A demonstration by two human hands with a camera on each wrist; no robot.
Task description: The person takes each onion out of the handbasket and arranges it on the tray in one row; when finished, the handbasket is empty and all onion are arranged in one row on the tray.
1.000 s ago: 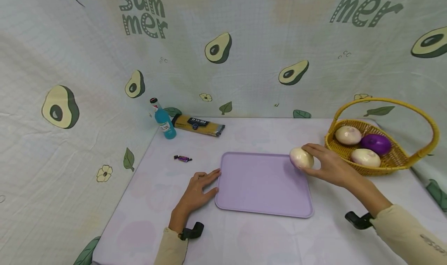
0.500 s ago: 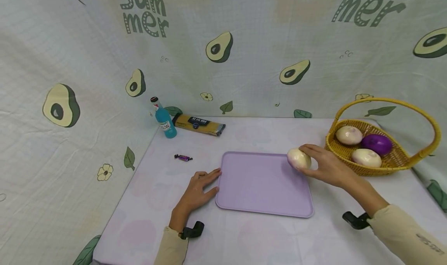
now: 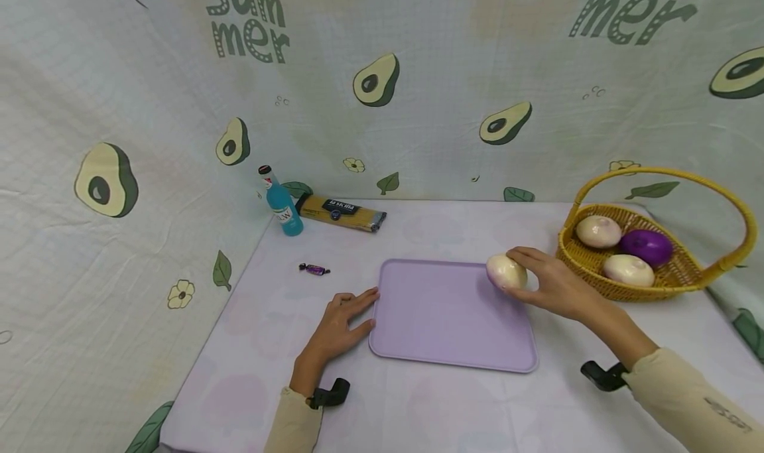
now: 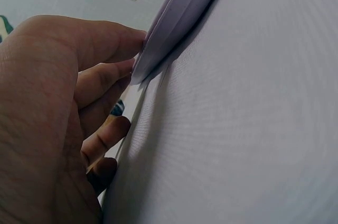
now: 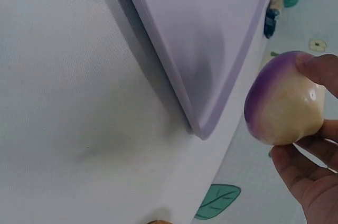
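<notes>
My right hand (image 3: 552, 284) grips a round white-and-purple turnip (image 3: 506, 271) between thumb and fingers, over the right part of the lilac tray (image 3: 447, 314). Seen from the right wrist, the turnip (image 5: 285, 100) shows a purple side and a glossy cream body, with fingertips against its edges. My left hand (image 3: 337, 327) lies at the tray's left edge, fingers extended and touching it. In the left wrist view, the fingertips (image 4: 138, 42) meet the tray's rim (image 4: 174, 23) while the lower fingers hang loosely beside it.
A yellow wicker basket (image 3: 692, 277) at the right holds two white-and-purple turnips and a dark purple round vegetable (image 3: 646, 247). At the back left stand a blue bottle (image 3: 284, 207) and a yellow pasta packet (image 3: 341, 214). A purple wrapped candy (image 3: 314, 269) lies nearer.
My right hand has moved slightly left, carrying the turnip further over the tray. The left hand stays at the tray's left edge.
</notes>
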